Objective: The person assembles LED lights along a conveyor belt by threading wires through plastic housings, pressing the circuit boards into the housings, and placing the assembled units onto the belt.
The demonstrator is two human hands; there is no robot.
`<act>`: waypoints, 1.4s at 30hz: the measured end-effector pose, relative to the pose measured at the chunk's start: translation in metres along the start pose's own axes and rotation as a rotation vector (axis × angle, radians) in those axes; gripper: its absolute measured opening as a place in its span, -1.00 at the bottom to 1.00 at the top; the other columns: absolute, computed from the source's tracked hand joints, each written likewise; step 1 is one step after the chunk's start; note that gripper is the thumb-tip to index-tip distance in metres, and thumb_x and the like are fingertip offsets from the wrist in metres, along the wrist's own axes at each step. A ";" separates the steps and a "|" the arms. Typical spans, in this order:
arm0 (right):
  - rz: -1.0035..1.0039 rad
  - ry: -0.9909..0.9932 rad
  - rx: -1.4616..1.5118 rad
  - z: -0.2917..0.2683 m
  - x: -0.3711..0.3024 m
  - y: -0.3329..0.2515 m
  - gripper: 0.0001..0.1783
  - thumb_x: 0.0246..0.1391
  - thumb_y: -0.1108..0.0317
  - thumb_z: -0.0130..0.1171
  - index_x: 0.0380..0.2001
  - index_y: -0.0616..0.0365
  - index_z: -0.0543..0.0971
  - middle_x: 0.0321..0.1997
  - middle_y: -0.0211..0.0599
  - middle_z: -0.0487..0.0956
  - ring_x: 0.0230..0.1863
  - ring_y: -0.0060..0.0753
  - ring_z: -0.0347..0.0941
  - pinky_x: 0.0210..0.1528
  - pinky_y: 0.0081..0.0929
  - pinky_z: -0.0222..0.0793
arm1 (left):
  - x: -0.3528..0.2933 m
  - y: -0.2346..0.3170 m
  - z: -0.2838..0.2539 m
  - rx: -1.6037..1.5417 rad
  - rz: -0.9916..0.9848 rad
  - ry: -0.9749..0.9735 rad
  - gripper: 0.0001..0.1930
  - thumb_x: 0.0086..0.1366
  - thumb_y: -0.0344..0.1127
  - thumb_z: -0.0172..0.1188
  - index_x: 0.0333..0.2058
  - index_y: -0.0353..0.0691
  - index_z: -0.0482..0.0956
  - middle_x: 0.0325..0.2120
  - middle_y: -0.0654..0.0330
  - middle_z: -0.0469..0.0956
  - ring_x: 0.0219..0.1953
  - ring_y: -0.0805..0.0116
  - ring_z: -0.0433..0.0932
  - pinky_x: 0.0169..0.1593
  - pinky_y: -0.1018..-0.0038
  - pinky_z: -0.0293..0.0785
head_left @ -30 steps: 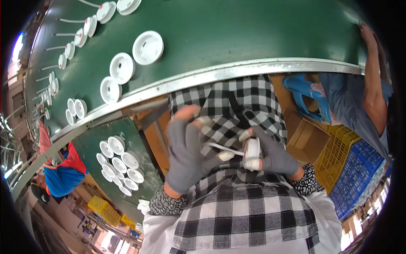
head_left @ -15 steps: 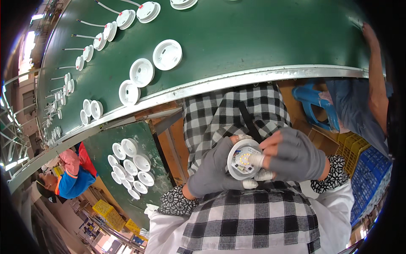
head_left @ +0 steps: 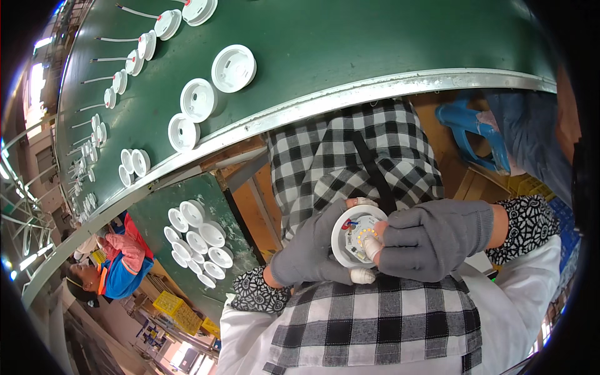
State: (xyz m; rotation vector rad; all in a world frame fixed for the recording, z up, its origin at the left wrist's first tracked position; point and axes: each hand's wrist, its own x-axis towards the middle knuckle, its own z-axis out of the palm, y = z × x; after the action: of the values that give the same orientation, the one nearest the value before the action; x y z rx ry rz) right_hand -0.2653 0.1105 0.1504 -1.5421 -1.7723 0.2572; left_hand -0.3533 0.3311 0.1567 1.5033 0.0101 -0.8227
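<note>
My left hand (head_left: 311, 247), in a grey glove with bare, taped fingertips, is wrapped round a white round lamp housing (head_left: 338, 232) above my lap. Inside the housing's rim sits a round white LED circuit board (head_left: 359, 239) with a ring of yellow LEDs. Red and blue wires (head_left: 351, 224) show beside the board. My right hand (head_left: 420, 240), gloved the same way, has its fingers closed at the board's right edge, with the taped thumb resting on its face. Its other fingertips are partly hidden behind the rim.
Three white housings (head_left: 199, 100) stand near the metal edge (head_left: 375, 87) of the green bench. Farther left are rows of lamps with cables (head_left: 147, 45). A lower green table (head_left: 156, 212) holds several white cups. Co-workers are at left and right; a blue stool (head_left: 465, 131) stands at right.
The view has shifted a little. The housing is turned and tipped, so the red and blue wires now show. My right hand has moved lower across the board, its fingers more closed.
</note>
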 end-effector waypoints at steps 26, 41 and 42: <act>0.210 0.291 -0.223 0.021 0.007 0.020 -0.48 -0.31 0.18 0.19 -0.17 0.08 0.41 -0.21 -0.36 0.37 -0.02 -0.24 0.34 -0.06 -0.34 0.24 | 0.005 0.005 -0.002 -0.014 0.042 0.109 -0.49 0.26 -0.43 0.00 0.17 -0.42 0.16 -0.11 0.00 0.49 -0.06 0.26 0.52 0.02 0.46 0.40; 0.924 -0.205 0.781 0.004 0.010 0.015 -0.21 -0.11 0.06 0.24 0.10 0.34 0.26 -0.44 0.02 0.54 -0.43 -0.08 0.55 -0.39 -0.35 0.49 | 0.006 0.000 0.002 -0.065 -0.013 0.167 -0.63 0.27 -0.43 -0.07 0.07 -0.29 0.34 -0.13 0.03 0.54 -0.06 0.34 0.53 0.02 0.45 0.44; 0.932 -0.166 0.585 0.003 0.013 0.009 -0.22 -0.10 0.05 0.26 0.10 0.32 0.27 -0.43 0.00 0.53 -0.42 -0.10 0.54 -0.37 -0.34 0.49 | 0.005 0.001 -0.001 -0.067 -0.013 0.166 -0.63 0.27 -0.43 -0.07 0.07 -0.29 0.34 -0.13 0.03 0.54 -0.06 0.34 0.53 0.02 0.45 0.44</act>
State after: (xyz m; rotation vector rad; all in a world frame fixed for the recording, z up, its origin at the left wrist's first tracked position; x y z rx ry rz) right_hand -0.2606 0.1255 0.1481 -1.7944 -0.8240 1.2541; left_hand -0.3488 0.3296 0.1551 1.5052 0.1696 -0.6998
